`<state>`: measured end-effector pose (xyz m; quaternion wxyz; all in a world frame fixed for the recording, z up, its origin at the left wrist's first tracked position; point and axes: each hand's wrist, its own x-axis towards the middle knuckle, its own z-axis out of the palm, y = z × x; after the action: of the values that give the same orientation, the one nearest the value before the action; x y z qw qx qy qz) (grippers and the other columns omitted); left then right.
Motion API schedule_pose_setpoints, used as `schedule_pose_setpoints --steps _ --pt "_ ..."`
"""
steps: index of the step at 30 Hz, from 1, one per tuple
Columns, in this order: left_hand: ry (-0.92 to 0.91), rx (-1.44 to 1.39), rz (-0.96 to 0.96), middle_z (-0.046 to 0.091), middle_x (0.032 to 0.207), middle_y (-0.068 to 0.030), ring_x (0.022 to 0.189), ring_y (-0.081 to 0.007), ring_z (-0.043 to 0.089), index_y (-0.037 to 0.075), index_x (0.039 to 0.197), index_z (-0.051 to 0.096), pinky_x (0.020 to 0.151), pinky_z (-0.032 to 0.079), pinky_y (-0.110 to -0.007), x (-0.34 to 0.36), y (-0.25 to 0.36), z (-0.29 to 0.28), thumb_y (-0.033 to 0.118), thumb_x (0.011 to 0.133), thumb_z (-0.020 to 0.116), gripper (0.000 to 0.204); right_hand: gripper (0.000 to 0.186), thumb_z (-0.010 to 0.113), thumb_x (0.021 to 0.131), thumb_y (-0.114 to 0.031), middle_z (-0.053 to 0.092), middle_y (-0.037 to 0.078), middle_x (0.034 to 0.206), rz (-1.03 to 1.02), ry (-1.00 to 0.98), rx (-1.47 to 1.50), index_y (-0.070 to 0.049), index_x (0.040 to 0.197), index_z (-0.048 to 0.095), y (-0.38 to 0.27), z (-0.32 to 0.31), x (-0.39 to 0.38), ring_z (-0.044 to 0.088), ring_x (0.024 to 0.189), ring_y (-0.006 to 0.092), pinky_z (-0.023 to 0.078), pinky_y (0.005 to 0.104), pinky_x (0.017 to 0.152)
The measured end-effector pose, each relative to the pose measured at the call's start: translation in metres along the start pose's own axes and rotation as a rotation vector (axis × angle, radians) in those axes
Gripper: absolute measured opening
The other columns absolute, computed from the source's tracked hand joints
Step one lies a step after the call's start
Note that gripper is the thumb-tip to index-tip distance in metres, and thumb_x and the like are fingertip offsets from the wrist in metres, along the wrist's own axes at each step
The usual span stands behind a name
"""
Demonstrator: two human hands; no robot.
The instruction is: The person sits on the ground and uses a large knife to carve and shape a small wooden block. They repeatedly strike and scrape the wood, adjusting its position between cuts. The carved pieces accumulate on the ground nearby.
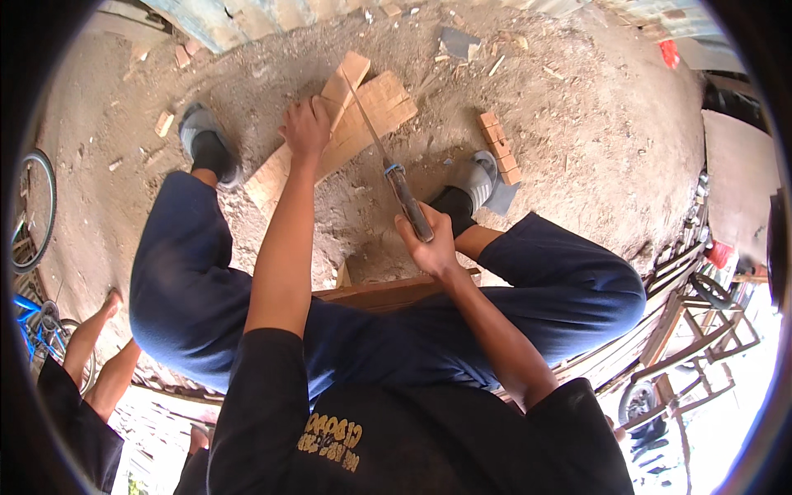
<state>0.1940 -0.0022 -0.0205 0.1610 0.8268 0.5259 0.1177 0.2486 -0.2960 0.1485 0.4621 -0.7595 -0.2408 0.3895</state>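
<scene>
My right hand (pixel 429 239) is closed round the dark, straight handle of a saw (pixel 403 194) with a blue ring near its blade. The long thin blade, seen nearly edge-on, slants up and left across the wood. Under its tip lies a narrow wooden piece (pixel 350 73), resting on a wider wooden board (pixel 363 136) on the ground. My left hand (pixel 305 129) presses on the narrow piece with bent fingers, gripping it left of the blade. Whether the teeth are in the wood I cannot tell.
A notched wooden block (pixel 499 148) lies beside my right sandal (pixel 481 181). My left sandal (pixel 202 128) is on the dirt ground among wood scraps. Corrugated metal sheet (pixel 247 21) runs along the far side. At the left are a blue bicycle (pixel 37 326) and another person's legs (pixel 103 363).
</scene>
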Motion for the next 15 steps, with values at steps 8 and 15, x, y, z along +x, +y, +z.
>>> schedule_pose_setpoints --steps 8,15 --pt "-0.236 -0.036 -0.229 0.073 0.104 -0.0271 0.105 -0.0451 0.068 0.004 0.105 0.076 0.096 0.05 -0.053 0.005 0.03 -0.021 0.063 0.102 0.032 0.074 0.015 0.068 0.089 -0.01 0.056 0.009 0.059 -0.013 -0.004 0.0 -0.001 0.081 0.059 0.008 0.005 0.015 0.056 0.053 0.0119 0.047 0.0326 0.055" --pt "-0.246 -0.065 -0.241 0.073 0.1 -0.0278 0.102 -0.0463 0.069 0.003 0.105 0.076 0.094 0.052 -0.053 0.002 0.03 -0.024 0.063 0.103 0.033 0.074 0.014 0.067 0.089 -0.006 0.055 0.009 0.059 -0.079 -0.006 -0.072 -0.001 0.081 0.058 0.021 0.019 0.027 0.055 0.052 0.0104 0.047 0.0313 0.053"
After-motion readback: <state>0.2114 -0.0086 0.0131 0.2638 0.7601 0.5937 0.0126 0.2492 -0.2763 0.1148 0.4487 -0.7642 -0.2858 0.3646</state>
